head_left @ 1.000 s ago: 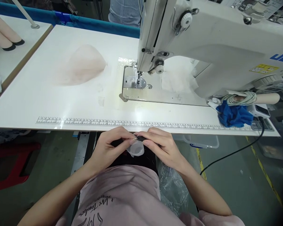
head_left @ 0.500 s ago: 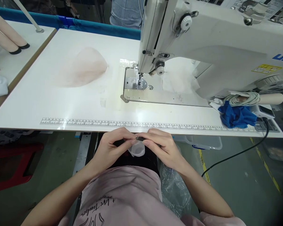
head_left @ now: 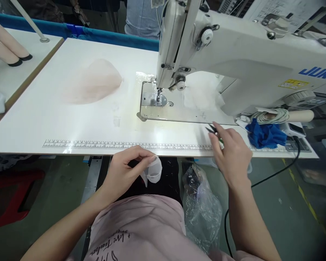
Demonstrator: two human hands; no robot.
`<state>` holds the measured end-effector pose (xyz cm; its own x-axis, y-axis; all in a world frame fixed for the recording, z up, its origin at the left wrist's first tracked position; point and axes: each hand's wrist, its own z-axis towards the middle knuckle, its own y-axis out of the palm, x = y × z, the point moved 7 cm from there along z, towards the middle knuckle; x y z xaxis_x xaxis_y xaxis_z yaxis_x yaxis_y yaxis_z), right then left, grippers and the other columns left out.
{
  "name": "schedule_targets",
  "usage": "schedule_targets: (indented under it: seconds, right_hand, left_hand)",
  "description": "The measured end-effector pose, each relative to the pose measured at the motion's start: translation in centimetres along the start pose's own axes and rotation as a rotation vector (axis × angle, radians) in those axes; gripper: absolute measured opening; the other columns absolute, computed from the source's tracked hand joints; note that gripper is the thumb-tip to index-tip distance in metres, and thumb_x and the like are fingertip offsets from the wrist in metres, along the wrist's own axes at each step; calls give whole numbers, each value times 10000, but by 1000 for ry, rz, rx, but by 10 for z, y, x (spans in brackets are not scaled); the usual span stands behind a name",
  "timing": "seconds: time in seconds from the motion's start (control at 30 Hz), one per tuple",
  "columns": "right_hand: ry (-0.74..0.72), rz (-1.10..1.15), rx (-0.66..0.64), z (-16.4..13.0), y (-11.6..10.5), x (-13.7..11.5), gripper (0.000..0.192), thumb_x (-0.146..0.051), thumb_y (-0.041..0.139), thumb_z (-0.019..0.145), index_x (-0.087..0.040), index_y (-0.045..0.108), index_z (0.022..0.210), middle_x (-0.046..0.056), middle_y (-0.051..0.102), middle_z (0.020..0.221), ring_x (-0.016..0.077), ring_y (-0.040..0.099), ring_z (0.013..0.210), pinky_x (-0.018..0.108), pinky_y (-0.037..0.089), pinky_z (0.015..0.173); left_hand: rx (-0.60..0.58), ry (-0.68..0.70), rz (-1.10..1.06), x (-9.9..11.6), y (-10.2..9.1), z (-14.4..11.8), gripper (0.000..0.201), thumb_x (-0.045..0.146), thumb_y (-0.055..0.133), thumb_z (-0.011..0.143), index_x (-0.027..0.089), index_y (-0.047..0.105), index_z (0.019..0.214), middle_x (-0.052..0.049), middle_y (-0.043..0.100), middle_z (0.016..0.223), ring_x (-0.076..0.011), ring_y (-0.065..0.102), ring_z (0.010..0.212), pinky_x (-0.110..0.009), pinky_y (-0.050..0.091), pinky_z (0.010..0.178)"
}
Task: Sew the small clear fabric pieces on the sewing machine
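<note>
While left hand [head_left: 125, 174] pinches small sheer white fabric piece [head_left: 154, 171] below table edge, right hand [head_left: 230, 152] well right, gripping small dark thread snips [head_left: 212, 130] pointing up-left.

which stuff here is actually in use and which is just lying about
In use:
left hand pinching a small sheer fabric piece
right hand holding small snips

Lying about:
pink fabric pile
blue cloth
plastic bag
sewing machine

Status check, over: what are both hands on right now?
Left hand pinching small sheer fabric piece below table edge. Right hand on table, small thread snips in grip. Nothing between hands.
</note>
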<state>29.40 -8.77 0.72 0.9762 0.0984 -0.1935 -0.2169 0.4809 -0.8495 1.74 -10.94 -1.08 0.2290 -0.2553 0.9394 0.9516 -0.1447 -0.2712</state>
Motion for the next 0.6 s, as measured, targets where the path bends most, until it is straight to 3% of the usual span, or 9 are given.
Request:
schedule_targets:
  seconds: [0.17, 0.3, 0.5, 0.6]
  right_hand:
    - [168, -158, -112, 10, 7, 80, 370, -335, 403, 957, -160, 569, 1238, 163, 639, 1144, 279, 598, 978, 337, 436, 673]
    - [153, -322, -120, 15, 11, 103, 361, -310, 405, 942, -127, 622, 1165, 176, 666, 1071, 314, 559, 994, 381, 420, 758]
    - [157, -349, -74, 32, 15, 100, 323, -313, 428, 961, -138, 683, 1054, 184, 660, 1117, 339, 538, 1069, 456, 396, 863]
    - [136, -1, 7, 35, 6, 61, 263, -355, 497, 945, -180, 680, 1015, 135, 667, 1078, 268, 587, 952, 397, 445, 792]
  left_hand:
    - [66, 131, 162, 13, -13, 14, 56, 239, 684, 873, 259, 733, 891, 31, 740, 828, -126, 685, 724, -206, 572, 643]
    - [104, 189, 248, 18, -18, 29, 35, 293, 709, 856, 268, 734, 861, 53, 744, 815, -113, 681, 678, -182, 568, 616]
    - [131, 235, 301, 21, -12, 47, 38, 294, 714, 850, 258, 726, 854, 57, 741, 815, -108, 680, 683, -191, 572, 636]
    - [129, 256, 292, 25, -5, 52, 13, 240, 697, 857, 231, 705, 862, 44, 732, 811, -114, 676, 710, -214, 582, 672]
